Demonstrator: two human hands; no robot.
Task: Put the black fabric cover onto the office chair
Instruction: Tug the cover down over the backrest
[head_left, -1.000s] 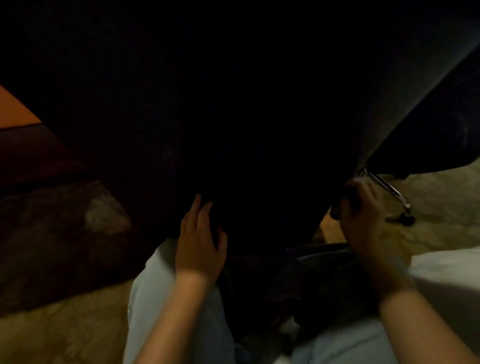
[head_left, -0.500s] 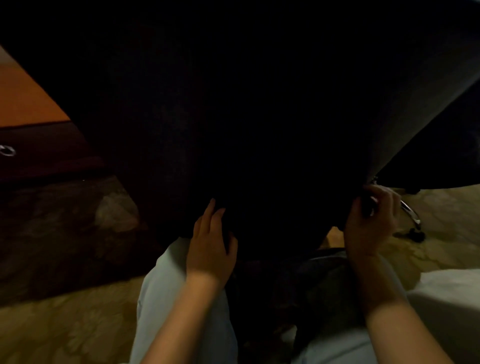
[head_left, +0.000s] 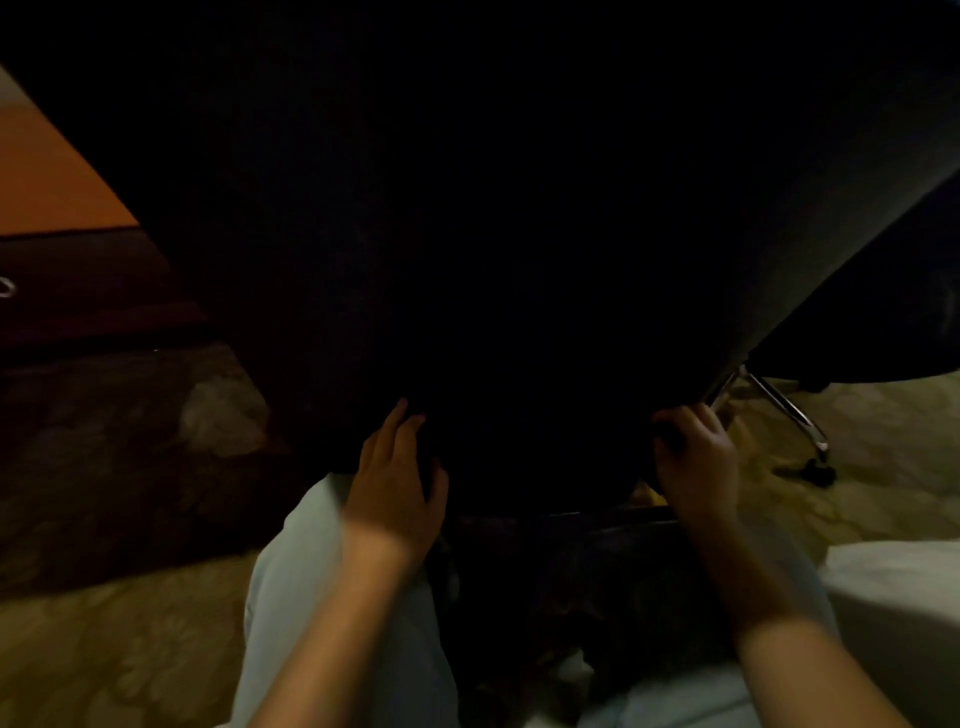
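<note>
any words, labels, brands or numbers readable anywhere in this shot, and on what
None: no text can be read anywhere in this frame.
The cover looks plain black and is very dim; no tag or label shows on it.
The chair leg, carpet and desk show no writing.

Above the left hand (head_left: 397, 493) and the right hand (head_left: 696, 467) spreads a plain black fabric cover (head_left: 493, 234). Right of the right hand, a shiny silver metal chair leg (head_left: 784, 410) ends in a black caster (head_left: 821, 473). Under the left hand are pale blue-grey trousers (head_left: 296, 571). Left of it lies a beige carpet with a faint floral pattern (head_left: 104, 649), and farther up an orange-brown wooden surface (head_left: 52, 182).
</note>
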